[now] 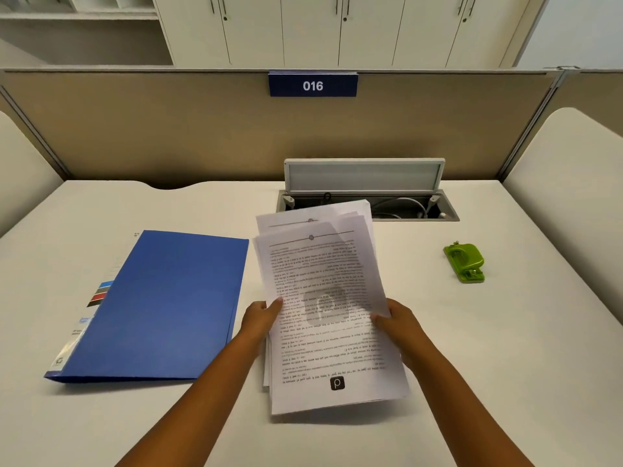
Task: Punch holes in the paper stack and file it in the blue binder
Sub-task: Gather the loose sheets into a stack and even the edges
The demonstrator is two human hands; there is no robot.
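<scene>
A loose stack of printed white paper [328,298] is held above the desk in the middle, its sheets fanned and uneven at the far end. My left hand [261,316] grips its left edge and my right hand [399,323] grips its right edge. The blue binder [161,308] lies shut and flat on the desk just left of the stack, with coloured index tabs showing at its left side. A small green hole punch [465,262] sits on the desk to the right, apart from both hands.
An open cable hatch [365,197] with a raised lid and wires sits in the white desk [472,348] just behind the paper. A beige partition with a blue sign reading 016 [313,85] closes the desk's far side. Padded dividers stand left and right.
</scene>
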